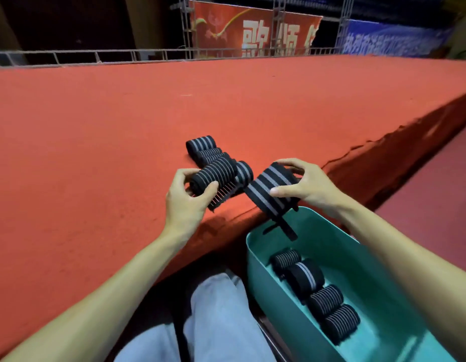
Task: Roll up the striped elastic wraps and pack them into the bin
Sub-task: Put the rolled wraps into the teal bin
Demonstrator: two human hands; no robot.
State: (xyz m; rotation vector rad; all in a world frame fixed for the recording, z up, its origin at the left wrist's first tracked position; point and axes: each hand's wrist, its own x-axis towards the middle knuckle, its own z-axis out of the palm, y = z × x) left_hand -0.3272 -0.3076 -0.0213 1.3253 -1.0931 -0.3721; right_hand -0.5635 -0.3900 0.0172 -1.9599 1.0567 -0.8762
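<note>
Rolling is under way: striped wrap (272, 190), held over the red stage (122, 126) edge, has its flat end pinched in the right hand (310, 186), tail dangling over the teal bin (357, 257), and its coil (213, 176), apparently the same strip, gripped by the left hand (184, 202); next, wind in the slack.

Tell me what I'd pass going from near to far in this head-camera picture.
teal bin holding four rolls → left hand gripping a roll, right hand holding a flat strip → pile of wraps on the red carpet → metal railing → red banner
</note>
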